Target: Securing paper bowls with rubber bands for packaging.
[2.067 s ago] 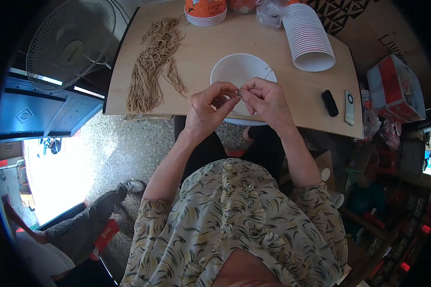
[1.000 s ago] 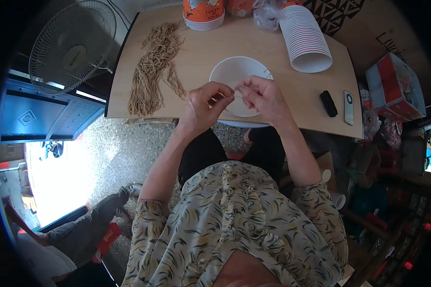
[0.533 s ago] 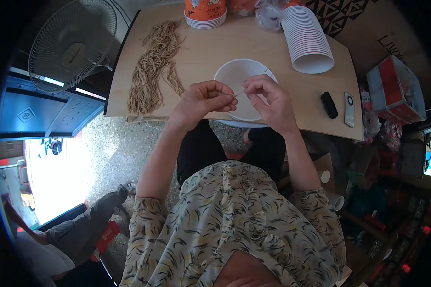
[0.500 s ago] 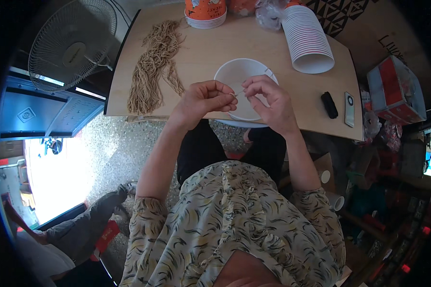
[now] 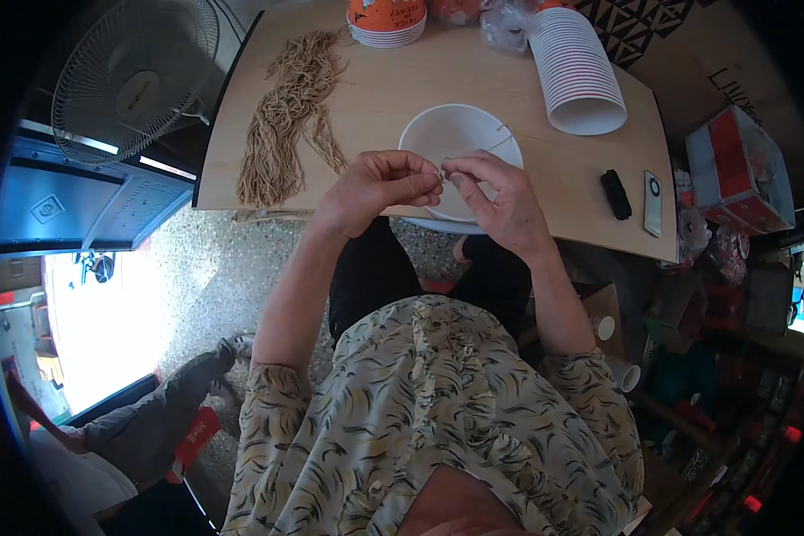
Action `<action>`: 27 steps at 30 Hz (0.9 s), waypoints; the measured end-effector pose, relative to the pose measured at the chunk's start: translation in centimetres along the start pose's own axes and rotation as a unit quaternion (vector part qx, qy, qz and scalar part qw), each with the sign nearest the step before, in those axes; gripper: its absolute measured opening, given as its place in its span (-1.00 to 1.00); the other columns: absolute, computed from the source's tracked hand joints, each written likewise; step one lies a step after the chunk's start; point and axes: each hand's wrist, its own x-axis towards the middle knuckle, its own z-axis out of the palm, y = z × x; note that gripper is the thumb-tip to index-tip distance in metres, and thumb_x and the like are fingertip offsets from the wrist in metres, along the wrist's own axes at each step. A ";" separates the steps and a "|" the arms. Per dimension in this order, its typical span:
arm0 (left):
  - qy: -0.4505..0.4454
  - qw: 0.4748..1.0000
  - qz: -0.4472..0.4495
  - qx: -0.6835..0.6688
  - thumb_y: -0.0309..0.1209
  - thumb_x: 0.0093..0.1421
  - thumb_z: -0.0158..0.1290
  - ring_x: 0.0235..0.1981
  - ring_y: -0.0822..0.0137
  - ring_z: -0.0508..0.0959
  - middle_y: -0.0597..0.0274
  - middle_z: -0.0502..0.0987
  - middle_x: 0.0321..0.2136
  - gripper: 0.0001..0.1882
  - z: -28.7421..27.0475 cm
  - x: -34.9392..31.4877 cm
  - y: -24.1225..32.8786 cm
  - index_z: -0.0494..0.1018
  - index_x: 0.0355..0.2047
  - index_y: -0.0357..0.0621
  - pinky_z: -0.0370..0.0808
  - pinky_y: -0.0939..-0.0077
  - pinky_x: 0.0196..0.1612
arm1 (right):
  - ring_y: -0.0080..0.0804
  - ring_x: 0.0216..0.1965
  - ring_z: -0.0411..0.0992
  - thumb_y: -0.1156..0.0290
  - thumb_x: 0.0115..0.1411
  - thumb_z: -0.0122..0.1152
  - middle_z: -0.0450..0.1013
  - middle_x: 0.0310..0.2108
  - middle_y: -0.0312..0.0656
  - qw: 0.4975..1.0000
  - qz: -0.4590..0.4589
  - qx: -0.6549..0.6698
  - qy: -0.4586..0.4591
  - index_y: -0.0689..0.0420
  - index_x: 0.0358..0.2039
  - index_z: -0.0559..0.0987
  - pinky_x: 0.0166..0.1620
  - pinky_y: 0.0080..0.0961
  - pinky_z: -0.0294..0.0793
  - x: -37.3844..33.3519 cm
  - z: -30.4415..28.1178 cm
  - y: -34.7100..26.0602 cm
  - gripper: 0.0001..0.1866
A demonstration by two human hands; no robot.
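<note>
A white paper bucket stands at the table's near edge with its mouth toward me. Against its inner right wall shows a short piece of thin tan string. In front of the bucket, my left hand pinches a thin strand between thumb and forefinger; it looks like string, though the fingers cover most of it. Fingertips of my right hand are closed at the same spot, nearly touching the left ones. On the table's left lies a loose bundle of tan strings.
A stack of nested white buckets lies on its side at the back right, near orange printed buckets and a clear plastic bag. A black case and a phone rest at right. A fan stands left; a seated person is lower left.
My right hand has come in to the left, its fingertips closing at the strand by my left fingers. The left hand has hardly moved.
</note>
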 end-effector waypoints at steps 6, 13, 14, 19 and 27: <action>0.027 0.999 0.019 0.024 -0.42 0.31 0.14 -0.27 0.44 0.65 0.22 0.63 -0.30 -0.81 0.8 -0.2 -0.2 0.55 -0.16 -0.30 0.59 0.61 -0.12 | -0.44 -0.32 0.54 0.55 0.17 0.30 0.58 -0.34 -0.16 0.999 0.052 0.006 0.006 0.30 -0.26 0.62 -0.19 -0.51 0.51 -0.3 0.7 -0.5 -0.86; 0.059 0.997 0.032 0.045 -0.43 0.30 0.15 -0.29 0.41 0.66 0.19 0.63 -0.31 -0.81 1.2 -0.4 -0.6 0.55 -0.18 -0.33 0.62 0.59 -0.15 | -0.43 -0.39 0.54 0.58 0.12 0.32 0.55 -0.41 -0.15 0.998 0.023 0.013 0.049 0.30 -0.34 0.60 -0.31 -0.52 0.51 -0.6 1.3 -0.1 -0.90; 0.066 0.996 0.041 0.045 -0.43 0.29 0.16 -0.30 0.41 0.66 0.19 0.63 -0.32 -0.81 1.3 -0.3 -0.7 0.55 -0.18 -0.33 0.62 0.59 -0.16 | -0.43 -0.39 0.54 0.58 0.12 0.32 0.55 -0.41 -0.15 0.998 0.023 0.013 0.049 0.30 -0.34 0.60 -0.31 -0.52 0.51 -0.6 1.5 0.0 -0.90; 0.106 0.994 0.032 0.026 -0.49 0.27 0.17 -0.33 0.39 0.66 0.13 0.63 -0.33 -0.82 1.7 -0.2 -0.6 0.54 -0.21 -0.41 0.64 0.58 -0.18 | -0.43 -0.42 0.54 0.63 0.08 0.33 0.53 -0.43 -0.16 0.994 -0.027 -0.009 0.101 0.29 -0.35 0.60 -0.35 -0.54 0.51 -0.7 2.1 0.1 -0.90; 0.108 0.993 0.052 -0.004 -0.50 0.26 0.17 -0.31 0.38 0.67 0.12 0.64 -0.35 -0.83 1.7 0.0 -1.0 0.55 -0.22 -0.41 0.64 0.55 -0.17 | -0.45 -0.41 0.54 0.65 0.08 0.32 0.53 -0.44 -0.17 0.994 -0.015 0.007 0.104 0.29 -0.35 0.60 -0.33 -0.55 0.52 -0.6 2.2 0.1 -0.90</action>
